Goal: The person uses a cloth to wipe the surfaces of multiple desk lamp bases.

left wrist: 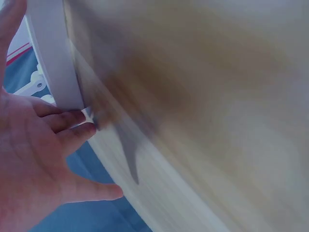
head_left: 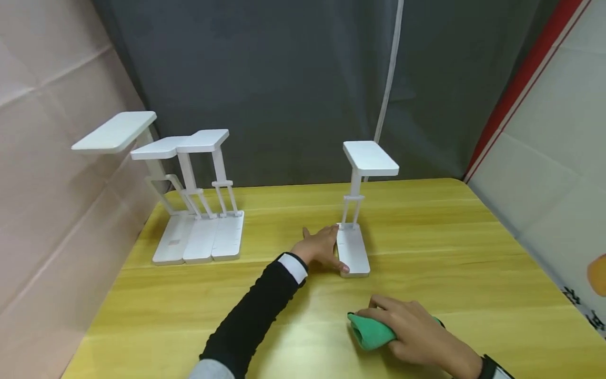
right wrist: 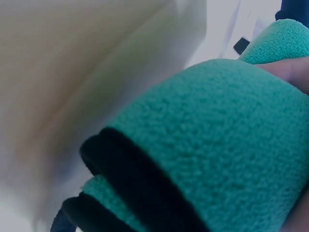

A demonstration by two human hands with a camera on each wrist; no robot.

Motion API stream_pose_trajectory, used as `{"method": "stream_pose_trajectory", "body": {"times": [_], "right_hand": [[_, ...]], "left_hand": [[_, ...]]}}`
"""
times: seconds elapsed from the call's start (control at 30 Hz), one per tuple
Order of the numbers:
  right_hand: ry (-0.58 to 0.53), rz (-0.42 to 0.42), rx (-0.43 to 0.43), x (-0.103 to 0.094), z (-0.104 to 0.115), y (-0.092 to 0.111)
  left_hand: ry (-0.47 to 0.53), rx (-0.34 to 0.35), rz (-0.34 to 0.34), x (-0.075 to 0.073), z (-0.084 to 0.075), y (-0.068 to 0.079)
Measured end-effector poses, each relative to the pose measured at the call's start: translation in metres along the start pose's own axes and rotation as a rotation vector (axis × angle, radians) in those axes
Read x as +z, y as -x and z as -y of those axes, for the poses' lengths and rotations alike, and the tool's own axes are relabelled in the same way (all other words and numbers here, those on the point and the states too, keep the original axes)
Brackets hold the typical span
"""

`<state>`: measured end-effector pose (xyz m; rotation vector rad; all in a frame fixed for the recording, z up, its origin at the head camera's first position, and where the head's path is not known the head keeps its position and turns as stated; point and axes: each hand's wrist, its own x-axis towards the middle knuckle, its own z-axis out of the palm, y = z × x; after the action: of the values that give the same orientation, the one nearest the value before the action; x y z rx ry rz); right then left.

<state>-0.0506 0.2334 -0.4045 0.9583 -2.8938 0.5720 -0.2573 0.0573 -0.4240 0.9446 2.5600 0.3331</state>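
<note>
A white folding phone stand (head_left: 353, 250) stands upright on the table, its top plate (head_left: 371, 159) raised on struts. My left hand (head_left: 322, 246) is at the left side of its base, thumb by the front corner and fingertips near the struts. In the left wrist view the fingers (left wrist: 72, 118) look mostly straight and touch the end of the white base (left wrist: 55, 53). Nearer to me, my right hand (head_left: 416, 329) grips a folded green cloth (head_left: 371, 331) with black edging, low over the table. Close up in the right wrist view, the cloth (right wrist: 217, 130) looks fuzzy.
Three more white stands (head_left: 199, 237) are side by side at the left, their bases touching; the leftmost top plate (head_left: 115, 132) sits highest. A dark grey curtain (head_left: 265, 89) hangs behind the wooden table (head_left: 450, 252). Pale sheets (head_left: 52, 173) flank both sides.
</note>
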Motion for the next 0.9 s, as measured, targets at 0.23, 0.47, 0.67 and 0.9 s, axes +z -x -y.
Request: {"method": "stream_pose_trajectory", "body": {"times": [0.23,0.47,0.67,0.9], "right_hand": [[-0.016,0.073,0.061,0.004,0.011,0.016],[-0.079,0.104,0.087,0.009,0.024,0.019],[-0.090,0.125,0.048,0.011,0.027,0.013],[-0.068,0.231,-0.036,0.010,0.013,-0.016]], "left_hand": [[-0.063,-0.022,0.022,0.001,-0.028,-0.039],[-0.052,-0.074,0.020,-0.004,-0.032,-0.058],[0.010,-0.124,-0.022,-0.001,-0.017,-0.062],[-0.084,-0.189,-0.139,0.002,0.026,-0.043]]}}
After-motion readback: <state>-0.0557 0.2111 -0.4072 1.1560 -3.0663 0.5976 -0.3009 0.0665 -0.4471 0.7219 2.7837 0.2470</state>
